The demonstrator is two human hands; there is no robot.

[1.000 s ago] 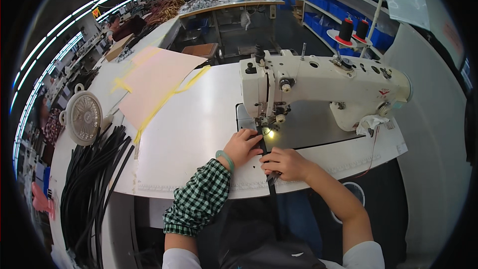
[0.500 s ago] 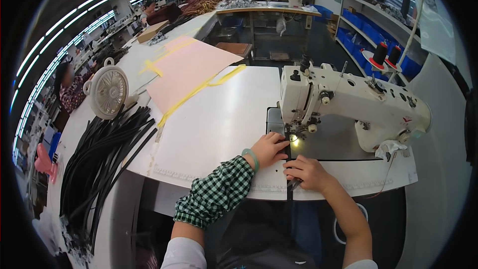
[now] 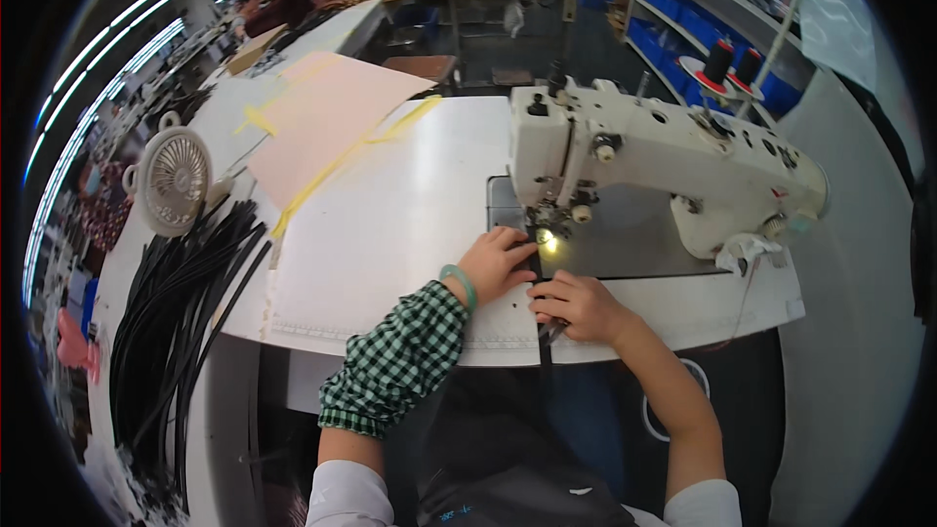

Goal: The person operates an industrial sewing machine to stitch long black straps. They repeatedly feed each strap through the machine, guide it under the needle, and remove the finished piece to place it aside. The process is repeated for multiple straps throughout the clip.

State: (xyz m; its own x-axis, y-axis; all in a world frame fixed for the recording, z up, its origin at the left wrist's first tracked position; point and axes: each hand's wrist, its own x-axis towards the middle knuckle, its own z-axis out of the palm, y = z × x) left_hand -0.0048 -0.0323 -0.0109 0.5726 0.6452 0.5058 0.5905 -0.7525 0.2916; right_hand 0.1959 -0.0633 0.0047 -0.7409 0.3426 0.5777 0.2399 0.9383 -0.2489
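A narrow black strap (image 3: 545,344) runs from under the needle area of a white sewing machine (image 3: 673,141) toward me and hangs over the table's near edge. My left hand (image 3: 496,265), below a green bracelet and a checked sleeve cover, grips the strap's left side close to the lit presser foot. Nearer to me, my right hand (image 3: 581,307) has its fingers closed on the strap. A small dark tool (image 3: 554,330) shows partly under the right fingers; its kind is mostly hidden. The machine's lamp lights the spot just right of the needle.
A bundle of black straps (image 3: 185,322) drapes over the table's left edge beside a small white fan (image 3: 176,179). Pink sheet material (image 3: 337,117) with yellow tape lies farther back. Thread spools (image 3: 718,63) stand behind the machine, and a crumpled white cloth (image 3: 747,252) sits at its right end.
The whole view has shifted, so the table and machine appear higher and farther left. Both hands stay at the strap by the needle, with little visible change relative to the machine.
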